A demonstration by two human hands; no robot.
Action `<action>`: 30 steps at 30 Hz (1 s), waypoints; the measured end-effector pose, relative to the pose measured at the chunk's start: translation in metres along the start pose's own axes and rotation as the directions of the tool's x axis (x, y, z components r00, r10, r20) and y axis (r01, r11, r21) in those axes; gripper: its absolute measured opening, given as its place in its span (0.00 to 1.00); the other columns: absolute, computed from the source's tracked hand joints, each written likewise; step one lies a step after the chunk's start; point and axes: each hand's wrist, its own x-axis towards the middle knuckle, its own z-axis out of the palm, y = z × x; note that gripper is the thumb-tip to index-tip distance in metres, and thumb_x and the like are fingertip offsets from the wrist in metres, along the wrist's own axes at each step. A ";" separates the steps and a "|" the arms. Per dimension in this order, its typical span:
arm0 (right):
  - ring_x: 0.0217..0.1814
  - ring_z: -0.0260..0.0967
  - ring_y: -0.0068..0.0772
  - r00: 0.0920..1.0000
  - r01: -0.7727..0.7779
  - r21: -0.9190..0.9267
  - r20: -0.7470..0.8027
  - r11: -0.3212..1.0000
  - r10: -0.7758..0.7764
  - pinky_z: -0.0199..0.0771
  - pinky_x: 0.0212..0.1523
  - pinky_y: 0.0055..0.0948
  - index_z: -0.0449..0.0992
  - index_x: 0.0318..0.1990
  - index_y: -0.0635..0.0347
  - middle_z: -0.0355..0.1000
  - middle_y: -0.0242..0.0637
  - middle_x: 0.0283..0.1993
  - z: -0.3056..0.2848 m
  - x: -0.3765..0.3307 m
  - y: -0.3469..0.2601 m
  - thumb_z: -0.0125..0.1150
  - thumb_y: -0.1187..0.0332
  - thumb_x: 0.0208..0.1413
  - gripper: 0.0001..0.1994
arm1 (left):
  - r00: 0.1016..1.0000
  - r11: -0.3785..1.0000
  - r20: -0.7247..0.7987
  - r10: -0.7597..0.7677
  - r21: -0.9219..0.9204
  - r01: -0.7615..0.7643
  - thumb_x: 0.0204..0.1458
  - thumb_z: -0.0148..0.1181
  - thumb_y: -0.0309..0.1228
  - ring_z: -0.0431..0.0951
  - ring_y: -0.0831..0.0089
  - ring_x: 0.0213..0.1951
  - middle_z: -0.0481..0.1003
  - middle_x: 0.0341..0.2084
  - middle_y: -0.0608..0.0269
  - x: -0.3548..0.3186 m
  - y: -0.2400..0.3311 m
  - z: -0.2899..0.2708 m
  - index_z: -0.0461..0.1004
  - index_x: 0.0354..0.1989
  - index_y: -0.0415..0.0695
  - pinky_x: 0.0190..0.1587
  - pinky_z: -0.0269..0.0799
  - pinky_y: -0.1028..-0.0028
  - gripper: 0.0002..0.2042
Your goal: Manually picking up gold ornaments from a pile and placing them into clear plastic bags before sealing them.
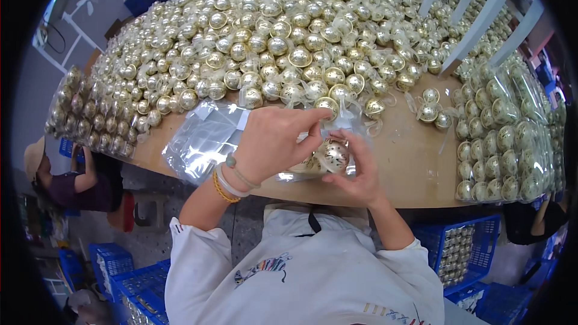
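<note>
Near the table's front edge, my right hand [362, 171] is closed round a shiny gold ball ornament [335, 155] with small dark cut-out marks. Just to its left and above, my left hand [278, 141] is closed in a pinch, thumb and forefinger together; what lies between them is too small to make out. Under my hands, a clear plastic package [289, 176] with gold balls is partly hidden by the left hand. A flat pile of clear plastic bags [201, 144] lies left of my left hand. Another gold ball [326, 107] sits just beyond my fingertips.
A large heap of gold ball ornaments [277, 45] with pale ribbons covers the table [415, 171]. Packed clear trays stand at the right [503, 150] and left [96, 114] ends. A pale frame [481, 24] rises at the far right. Blue crates [469, 247] stand below; other people work nearby.
</note>
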 end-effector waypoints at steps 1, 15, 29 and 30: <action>0.64 0.61 0.44 1.000 -0.001 -0.003 -0.004 1.000 0.001 0.61 0.64 0.43 0.52 0.68 0.63 0.60 0.46 0.62 0.000 0.001 0.000 0.78 0.71 0.37 0.49 | 0.998 0.997 -0.041 0.040 0.075 -0.037 0.46 0.61 0.25 0.77 0.71 0.23 0.76 0.21 0.67 0.001 0.002 0.001 0.78 0.46 0.51 0.26 0.71 0.73 0.17; 0.62 0.64 0.45 0.997 -0.044 0.283 -0.044 0.958 0.058 0.62 0.63 0.43 0.51 0.68 0.60 0.64 0.49 0.60 -0.008 -0.005 0.016 0.80 0.67 0.35 0.51 | 0.843 0.780 0.495 0.209 -0.604 0.162 0.58 0.58 0.34 0.75 0.81 0.30 0.77 0.30 0.67 0.043 -0.035 -0.041 0.78 0.46 0.42 0.34 0.72 0.79 0.12; 0.57 0.68 0.54 0.874 0.388 0.041 -0.333 0.921 -0.354 0.74 0.53 0.45 0.51 0.63 0.51 0.58 0.51 0.63 0.017 0.002 0.039 0.77 0.63 0.39 0.45 | 0.839 0.825 -0.475 -0.263 -0.562 -0.059 0.52 0.60 0.23 0.69 0.56 0.58 0.62 0.59 0.53 -0.037 -0.040 0.084 0.66 0.54 0.45 0.60 0.65 0.59 0.20; 0.56 0.69 0.52 0.822 0.446 -0.014 -0.389 0.895 -0.416 0.73 0.53 0.45 0.55 0.61 0.52 0.61 0.49 0.61 0.018 0.004 0.040 0.78 0.64 0.37 0.44 | 0.631 0.613 -0.586 -0.509 -0.761 -0.212 0.53 0.62 0.28 0.64 0.52 0.62 0.54 0.64 0.49 -0.044 -0.030 0.089 0.60 0.59 0.46 0.62 0.63 0.57 0.26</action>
